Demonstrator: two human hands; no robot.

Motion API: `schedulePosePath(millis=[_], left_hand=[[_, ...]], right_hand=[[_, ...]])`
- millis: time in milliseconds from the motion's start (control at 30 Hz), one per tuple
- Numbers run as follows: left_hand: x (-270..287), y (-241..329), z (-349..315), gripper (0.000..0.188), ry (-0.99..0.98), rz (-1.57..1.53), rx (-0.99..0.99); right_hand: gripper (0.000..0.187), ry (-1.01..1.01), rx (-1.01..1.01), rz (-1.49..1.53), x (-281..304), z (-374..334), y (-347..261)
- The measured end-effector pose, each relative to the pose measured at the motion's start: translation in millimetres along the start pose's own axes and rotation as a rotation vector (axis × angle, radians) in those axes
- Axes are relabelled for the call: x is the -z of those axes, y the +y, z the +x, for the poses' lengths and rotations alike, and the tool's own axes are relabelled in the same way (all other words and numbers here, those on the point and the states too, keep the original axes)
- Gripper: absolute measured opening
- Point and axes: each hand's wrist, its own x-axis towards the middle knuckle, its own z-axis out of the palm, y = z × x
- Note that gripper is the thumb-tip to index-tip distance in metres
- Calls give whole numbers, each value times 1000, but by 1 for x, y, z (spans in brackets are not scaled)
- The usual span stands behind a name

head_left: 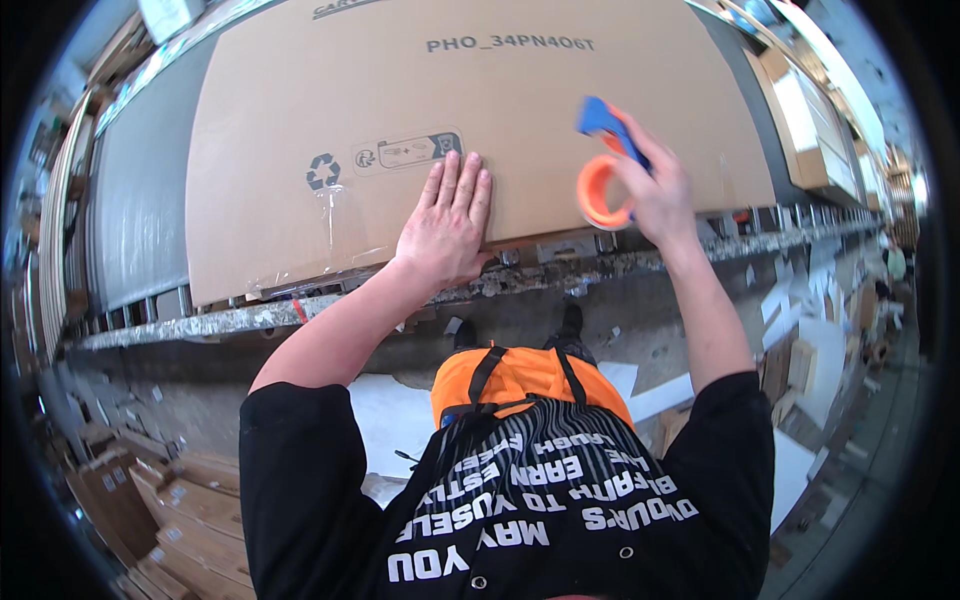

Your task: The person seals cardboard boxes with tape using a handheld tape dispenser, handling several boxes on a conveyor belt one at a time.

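A large flat brown cardboard box [330,110] lies on a roller conveyor in front of me. My left hand [447,222] rests flat on the box near its front edge, fingers spread. My right hand [655,190] is raised just above the box's front right part and grips a tape dispenser [602,170] with a blue handle and an orange roll. Clear tape runs down the box's front left area, below a printed recycling mark.
The conveyor's worn metal edge [300,312] runs across below the box. A grey wrapped panel [140,200] lies left of the box. Flattened cartons [190,520] are stacked at lower left. White scraps litter the floor [800,340] at right, and another box [815,130] sits at far right.
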Motion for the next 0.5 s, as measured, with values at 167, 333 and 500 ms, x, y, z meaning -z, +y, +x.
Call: schedulePosePath(millis=[167,333,500], left_hand=[[-14,-2,-7,100,101,-36,0],[-17,1,-11,99,102,-18,-7],[-19,-1,-23,99,104,-47,65]], right_hand=[[56,-150,34,-625,-54,25,-106],[41,-487,-85,-659,-92,28,-81],[44,-463,-32,-661,-91,10,-92]])
